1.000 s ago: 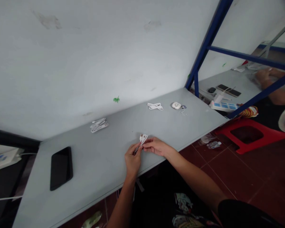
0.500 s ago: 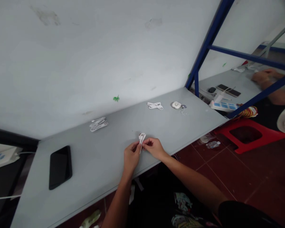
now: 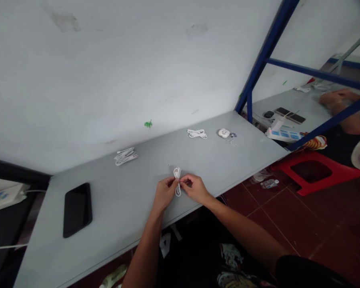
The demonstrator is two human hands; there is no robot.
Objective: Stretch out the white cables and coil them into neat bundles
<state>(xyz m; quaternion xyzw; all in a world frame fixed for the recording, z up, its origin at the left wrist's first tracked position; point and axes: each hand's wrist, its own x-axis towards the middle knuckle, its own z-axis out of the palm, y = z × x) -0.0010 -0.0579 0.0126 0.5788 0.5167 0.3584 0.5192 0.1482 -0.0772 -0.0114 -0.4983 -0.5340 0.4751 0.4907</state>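
A small bundle of white cable (image 3: 177,173) stands out between my hands, pinched at its middle, with loops above and below the fingers. My left hand (image 3: 166,192) grips it from the left between thumb and forefinger. From the right, the fingertips of my right hand (image 3: 194,187) pinch the same spot. Both hands are over the grey table (image 3: 132,200) near its front edge. Behind them on the table lie a folded white cable (image 3: 126,156) to the left and another tied white cable (image 3: 197,134) to the right.
A black phone (image 3: 77,210) lies at the table's left. A white earphone case (image 3: 223,133) with a charm sits at the right rear. Beyond the blue metal frame (image 3: 262,60) are a power strip (image 3: 283,135), a red stool (image 3: 306,188) and another person's hands (image 3: 333,98).
The cable bundle has turned more upright, and its lower loop now shows below my fingers. My hands stay in nearly the same place, both still pinching it.
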